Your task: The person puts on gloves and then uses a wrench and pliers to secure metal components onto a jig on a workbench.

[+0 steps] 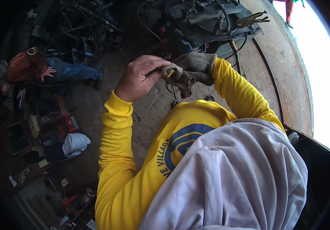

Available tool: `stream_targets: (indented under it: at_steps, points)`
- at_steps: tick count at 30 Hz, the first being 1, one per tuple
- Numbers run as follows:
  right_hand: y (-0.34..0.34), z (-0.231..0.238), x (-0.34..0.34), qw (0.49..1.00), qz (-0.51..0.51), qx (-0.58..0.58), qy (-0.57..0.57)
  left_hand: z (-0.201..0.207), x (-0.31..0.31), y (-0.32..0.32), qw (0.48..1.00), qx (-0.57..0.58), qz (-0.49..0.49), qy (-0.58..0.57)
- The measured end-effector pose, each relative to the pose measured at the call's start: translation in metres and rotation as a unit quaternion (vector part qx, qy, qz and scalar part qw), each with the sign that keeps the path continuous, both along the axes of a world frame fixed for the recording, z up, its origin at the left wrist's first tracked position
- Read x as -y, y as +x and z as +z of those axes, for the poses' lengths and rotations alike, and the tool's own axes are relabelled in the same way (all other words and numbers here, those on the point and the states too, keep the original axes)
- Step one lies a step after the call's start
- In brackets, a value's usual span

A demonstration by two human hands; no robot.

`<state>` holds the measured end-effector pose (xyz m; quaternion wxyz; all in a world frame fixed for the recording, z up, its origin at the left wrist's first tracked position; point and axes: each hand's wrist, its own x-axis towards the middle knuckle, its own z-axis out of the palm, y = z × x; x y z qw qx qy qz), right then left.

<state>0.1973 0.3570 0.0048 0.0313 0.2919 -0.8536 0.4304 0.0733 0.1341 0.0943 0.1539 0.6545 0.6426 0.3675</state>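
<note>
The person's bare left hand (140,78) is raised in front of the body, its fingers (155,63) bent and closed to a pinch on the rolled edge of a grey knitted work glove with dark brown stains (177,78). This stained glove sits between the two hands, above the floor and just far of the torso. The right hand (196,63), wearing a grey knitted glove with small dark dots, lies against the stained glove from the right; how far its fingers are closed, and whether they grip it, I cannot tell.

Both arms are in yellow sleeves (116,134), and a pale lavender cloth (226,180) covers the near right. On the far right, a dark metal worktop (230,36) carries metal locking pliers with open jaws (252,20) among cables and bars. To the left, a co-worker in a dark red top and blue jeans (67,69) is beside dark clutter. Nearer on the left lies a bundled white cloth (75,144). The floor (121,119) is rough, grey-brown concrete.
</note>
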Motion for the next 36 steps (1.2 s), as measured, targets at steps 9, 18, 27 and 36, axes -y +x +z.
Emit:
stream_targets:
  at_steps: [9,18,27,36]
  points:
    - [0.034,0.044,0.017,0.792,-0.454,0.248,-0.324,-0.078,0.027,0.009,0.892,0.362,0.267,-0.034]
    - [0.036,0.025,0.068,0.886,-0.37,0.257,-0.105,-0.081,0.005,0.061,0.917,0.172,0.36,0.004]
    - [0.03,0.016,0.072,0.917,-0.375,0.123,-0.061,-0.086,0.002,0.077,0.918,-0.095,0.266,-0.278]
    - [0.044,0.058,0.108,0.945,-0.324,-0.017,0.043,-0.108,0.032,0.001,0.603,0.792,0.09,0.034]
